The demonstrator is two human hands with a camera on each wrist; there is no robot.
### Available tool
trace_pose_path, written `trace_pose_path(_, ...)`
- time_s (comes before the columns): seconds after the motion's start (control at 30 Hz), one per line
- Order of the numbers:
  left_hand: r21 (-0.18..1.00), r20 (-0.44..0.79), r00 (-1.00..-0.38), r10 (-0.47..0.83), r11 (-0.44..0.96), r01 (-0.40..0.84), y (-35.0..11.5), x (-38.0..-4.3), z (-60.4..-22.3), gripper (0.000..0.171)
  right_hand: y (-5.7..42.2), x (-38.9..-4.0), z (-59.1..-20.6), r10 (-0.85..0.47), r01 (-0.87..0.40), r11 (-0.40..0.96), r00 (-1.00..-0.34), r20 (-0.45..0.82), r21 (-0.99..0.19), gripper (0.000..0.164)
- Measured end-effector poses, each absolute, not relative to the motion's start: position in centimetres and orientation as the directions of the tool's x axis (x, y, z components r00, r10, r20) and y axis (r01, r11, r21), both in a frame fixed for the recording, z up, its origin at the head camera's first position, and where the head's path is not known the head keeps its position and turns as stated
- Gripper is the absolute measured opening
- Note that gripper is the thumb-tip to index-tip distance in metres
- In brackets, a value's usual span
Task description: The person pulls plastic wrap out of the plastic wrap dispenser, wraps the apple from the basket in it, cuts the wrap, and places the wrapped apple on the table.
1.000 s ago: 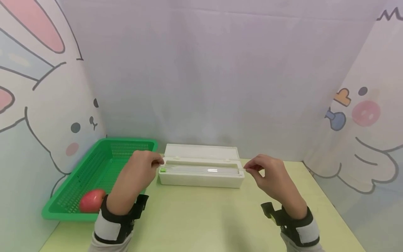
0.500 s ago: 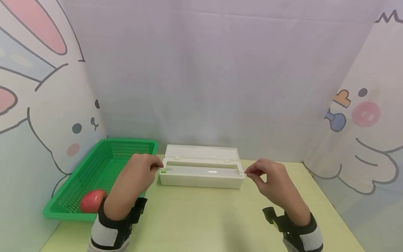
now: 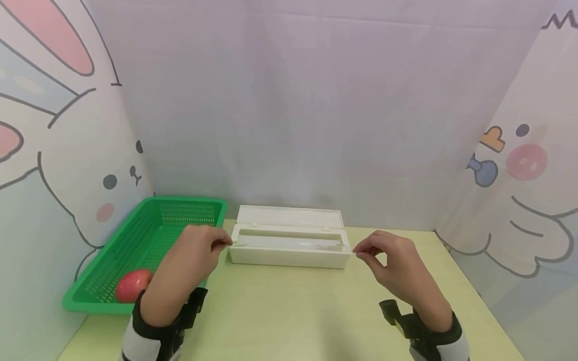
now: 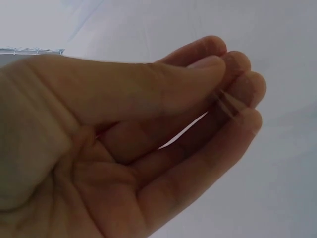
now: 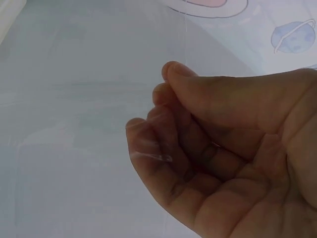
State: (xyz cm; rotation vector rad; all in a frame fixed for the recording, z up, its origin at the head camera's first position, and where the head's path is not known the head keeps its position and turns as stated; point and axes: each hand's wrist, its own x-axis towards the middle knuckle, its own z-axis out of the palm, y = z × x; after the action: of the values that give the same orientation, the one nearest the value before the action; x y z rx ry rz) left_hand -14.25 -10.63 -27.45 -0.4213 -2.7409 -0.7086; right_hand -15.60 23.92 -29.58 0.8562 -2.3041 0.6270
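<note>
Head view, white box (image 3: 289,258): standing on the table (image 3: 280,301), between both hands, in front of the rear cloth (image 3: 289,115).
Lid (image 3: 289,216): leaning back, already raised; awaiting closure.
Clear film (image 3: 289,243): lying across the box mouth; apparently being drawn out between the two grips.
Work done: showing a raised lid and film secured at both ends, judging by the pinches.
Work left: probably including pulling a length and cutting; not showing any separated sheet.
Left hand (image 3: 196,252): pinching film with thumb against fingertips at the left front corner; curling loosely elsewhere.
Right hand (image 3: 393,260): pressing thumb tip to index tip beside the right front corner, pinching film; bending the other fingers, slightly spread, beneath film.
Red fruit (image 3: 133,286): lying bare in the green basket (image 3: 185,199).
</note>
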Motion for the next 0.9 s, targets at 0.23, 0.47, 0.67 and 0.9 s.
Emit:
trace_pose_path(0.23, 0.403, 0.369, -0.902, 0.225, 0.836, 0.373, -10.9, -13.6, -27.5, 0.015, 24.1, -14.7, -29.8, -0.427, -0.714, 0.665, -0.605, 0.672, -0.22, 0.032)
trace_pose_path(0.47, 0.401, 0.366, -0.902, 0.227, 0.837, 0.373, -11.0, -13.0, -27.8, 0.015, 24.2, -14.2, -30.0, -0.422, -0.717, 0.663, -0.596, 0.683, -0.216, 0.033)
trace_pose_path(0.67, 0.414, 0.298, -0.925, 0.237, 0.841, 0.349, -11.1, -12.0, -28.6, 0.016, 24.3, -13.2, -30.5, -0.43, -0.72, 0.656, -0.602, 0.673, -0.225, 0.034)
trace_pose_path(0.9, 0.451, 0.259, -0.934, 0.244, 0.825, 0.341, -11.2, -11.0, -29.5, 0.017, 24.7, -12.6, -30.8, -0.438, -0.72, 0.646, -0.622, 0.649, -0.254, 0.036)
